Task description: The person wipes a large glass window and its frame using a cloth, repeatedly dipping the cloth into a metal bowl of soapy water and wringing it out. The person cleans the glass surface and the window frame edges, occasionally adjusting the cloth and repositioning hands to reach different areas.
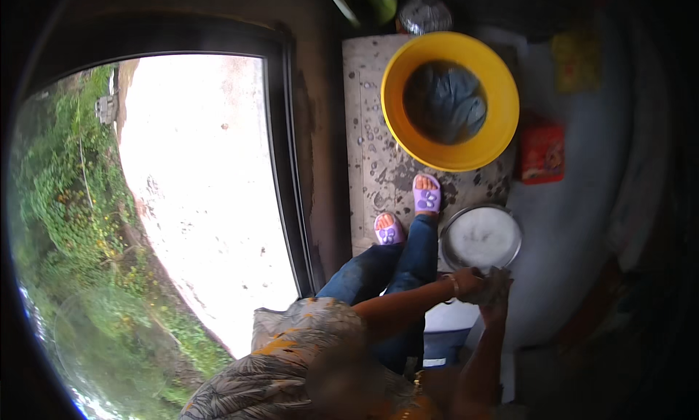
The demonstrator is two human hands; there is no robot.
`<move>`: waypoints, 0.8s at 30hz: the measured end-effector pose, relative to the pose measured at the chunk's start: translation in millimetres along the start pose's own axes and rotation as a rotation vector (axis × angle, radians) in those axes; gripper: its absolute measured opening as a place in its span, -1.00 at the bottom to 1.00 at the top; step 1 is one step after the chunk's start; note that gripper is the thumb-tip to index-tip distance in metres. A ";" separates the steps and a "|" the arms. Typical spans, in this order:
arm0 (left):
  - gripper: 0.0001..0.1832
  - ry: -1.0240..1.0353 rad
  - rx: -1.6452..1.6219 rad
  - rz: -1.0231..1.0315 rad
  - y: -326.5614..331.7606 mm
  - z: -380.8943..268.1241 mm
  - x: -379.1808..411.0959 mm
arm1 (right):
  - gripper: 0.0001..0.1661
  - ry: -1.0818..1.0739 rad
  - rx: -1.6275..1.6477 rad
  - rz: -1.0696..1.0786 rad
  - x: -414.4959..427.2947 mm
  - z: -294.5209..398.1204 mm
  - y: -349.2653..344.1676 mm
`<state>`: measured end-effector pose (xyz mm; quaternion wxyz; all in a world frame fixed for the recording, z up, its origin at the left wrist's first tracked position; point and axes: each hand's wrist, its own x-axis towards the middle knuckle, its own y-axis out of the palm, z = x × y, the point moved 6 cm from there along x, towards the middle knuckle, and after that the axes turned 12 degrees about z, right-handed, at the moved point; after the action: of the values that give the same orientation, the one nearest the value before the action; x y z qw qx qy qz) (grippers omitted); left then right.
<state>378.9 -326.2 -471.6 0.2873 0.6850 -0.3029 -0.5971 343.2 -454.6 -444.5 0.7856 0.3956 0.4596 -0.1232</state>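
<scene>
My left hand [471, 283], with a bangle at the wrist, grips a bunched greyish cloth [496, 289]. From the other side, my right hand [494, 309] holds the same cloth, and its fingers are partly hidden and blurred. Both hands are close together at the near rim of a round metal basin [520, 240]. Whitish, cloudy liquid [480, 237] fills much of that basin. Farther ahead stands a large yellow plastic tub [396, 111], where dark bluish fabric [453, 98] lies in murky water.
My feet in lilac slides [427, 198] rest on a wet-spotted slab [371, 163] between tub and basin. A red packet [542, 153] lies right of the tub, with a yellow packet [576, 62] beyond. Leftward, a dark-framed opening [281, 147] gives onto bright ground and plants [71, 190].
</scene>
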 end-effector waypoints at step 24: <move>-0.36 1.159 -0.975 -0.311 2.8 -17.8 -523.6 | -0.46 0.659 -0.836 1.221 -178.8 -80.8 636.8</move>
<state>342.1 69.4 -130.1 0.5820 0.7189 0.2928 -0.2424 549.7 -7.4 4.4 0.6215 0.2665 0.3784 0.6321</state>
